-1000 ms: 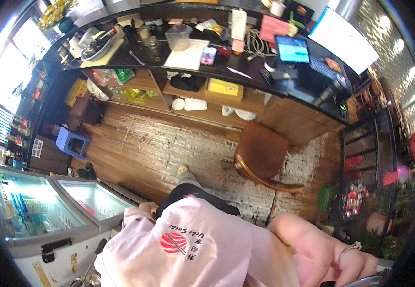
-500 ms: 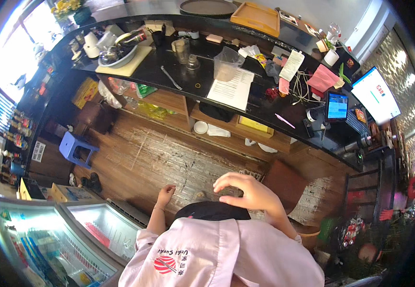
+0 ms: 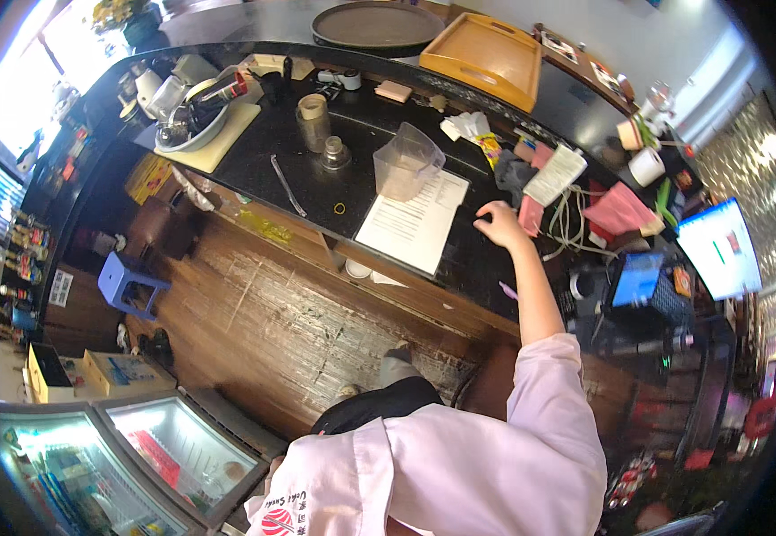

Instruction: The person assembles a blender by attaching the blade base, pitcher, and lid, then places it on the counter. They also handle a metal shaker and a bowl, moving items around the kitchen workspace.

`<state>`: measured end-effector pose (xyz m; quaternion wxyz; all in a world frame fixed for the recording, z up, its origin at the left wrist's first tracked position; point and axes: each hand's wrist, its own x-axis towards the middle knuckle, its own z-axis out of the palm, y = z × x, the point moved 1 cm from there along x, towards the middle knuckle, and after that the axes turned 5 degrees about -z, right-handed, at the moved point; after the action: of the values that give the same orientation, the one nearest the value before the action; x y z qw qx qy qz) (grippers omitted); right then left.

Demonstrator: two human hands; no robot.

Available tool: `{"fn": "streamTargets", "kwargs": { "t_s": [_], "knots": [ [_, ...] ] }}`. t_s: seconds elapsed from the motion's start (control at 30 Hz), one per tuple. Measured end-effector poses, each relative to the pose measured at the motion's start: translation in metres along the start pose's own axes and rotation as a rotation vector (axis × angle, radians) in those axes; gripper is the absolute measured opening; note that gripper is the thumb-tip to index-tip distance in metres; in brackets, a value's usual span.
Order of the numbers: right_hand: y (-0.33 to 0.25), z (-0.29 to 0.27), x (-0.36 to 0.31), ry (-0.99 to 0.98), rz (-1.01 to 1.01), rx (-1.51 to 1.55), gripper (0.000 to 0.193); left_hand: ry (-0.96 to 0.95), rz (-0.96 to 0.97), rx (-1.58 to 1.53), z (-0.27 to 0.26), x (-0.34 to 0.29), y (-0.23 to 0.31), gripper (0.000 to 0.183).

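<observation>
My right hand (image 3: 500, 225) is stretched over the black counter (image 3: 495, 277), just right of a printed paper sheet (image 3: 415, 234). Its fingers are curled together; what lies in or under them is hidden. A pink cloth or paper piece (image 3: 530, 215) and a dark grey crumpled bag (image 3: 515, 174) sit close beside the hand. On the sheet's upper part stands a clear plastic jug (image 3: 406, 165). My left hand is out of view.
A yellow rubber band (image 3: 339, 208), a metal strip (image 3: 288, 186) and glass containers (image 3: 314, 125) occupy the left counter. Cables (image 3: 574, 228), a tablet (image 3: 638, 279) and a monitor (image 3: 720, 248) are at right. Below stand a blue stool (image 3: 129, 284) and a glass-topped freezer (image 3: 182, 442).
My right hand has moved from in front of my body forward and up onto the counter. The left hand has dropped out of view. My body has come closer to the counter.
</observation>
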<state>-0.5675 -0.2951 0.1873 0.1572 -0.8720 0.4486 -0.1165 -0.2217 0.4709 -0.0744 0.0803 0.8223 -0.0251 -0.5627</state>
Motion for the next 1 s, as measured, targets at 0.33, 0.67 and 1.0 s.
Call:
{"fn": "streamTargets", "kwargs": {
  "t_s": [0.33, 0.67, 1.0],
  "knots": [
    [0.142, 0.059, 0.116, -0.029, 0.302, -0.268, 0.05, 0.322, 0.528, -0.088, 0.019, -0.105, 0.221, 0.033],
    [-0.045, -0.081, 0.066, 0.704, -0.222, 1.112, 0.047, 0.24, 0.202, -0.193, 0.039, -0.089, 0.134, 0.031],
    [-0.172, -0.115, -0.066, 0.708, -0.556, 1.371, 0.041, 0.023, 0.347, -0.161, 0.046, 0.039, 0.042, 0.035]
  ]
}}
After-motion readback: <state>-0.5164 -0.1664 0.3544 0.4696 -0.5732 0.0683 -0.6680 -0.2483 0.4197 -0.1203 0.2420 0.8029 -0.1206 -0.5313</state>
